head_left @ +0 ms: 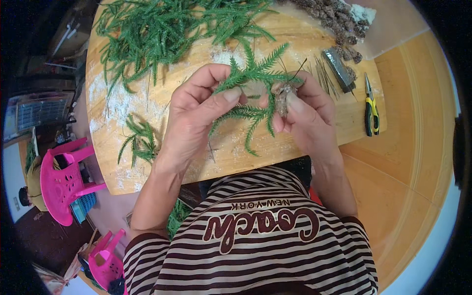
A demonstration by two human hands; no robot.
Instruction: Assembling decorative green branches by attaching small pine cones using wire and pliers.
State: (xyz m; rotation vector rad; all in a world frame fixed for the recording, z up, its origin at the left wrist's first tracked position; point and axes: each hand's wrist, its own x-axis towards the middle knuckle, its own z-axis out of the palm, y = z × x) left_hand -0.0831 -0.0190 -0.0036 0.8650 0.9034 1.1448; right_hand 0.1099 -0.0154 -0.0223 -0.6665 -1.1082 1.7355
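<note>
Above the near edge of the wooden table (196, 164), my left hand (191, 110) pinches a green artificial pine sprig (253, 73) between thumb and fingers. The sprig's needled branches spread toward my right hand (314, 108). That hand is closed on a small brownish pine cone (281, 102), largely covered by the thumb. A thin dark wire (300, 69) sticks up beside the cone. The sprig and the cone meet at my right fingertips; whether they are joined cannot be made out.
A large heap of green sprigs (147, 37) lies at the far left, a smaller sprig cluster (140, 142) nearer. Pine cones (339, 22) sit at the far right, near loose wires (325, 78), a dark oblong block (338, 70) and yellow-black pliers (371, 110). Pink chairs (61, 184) stand left.
</note>
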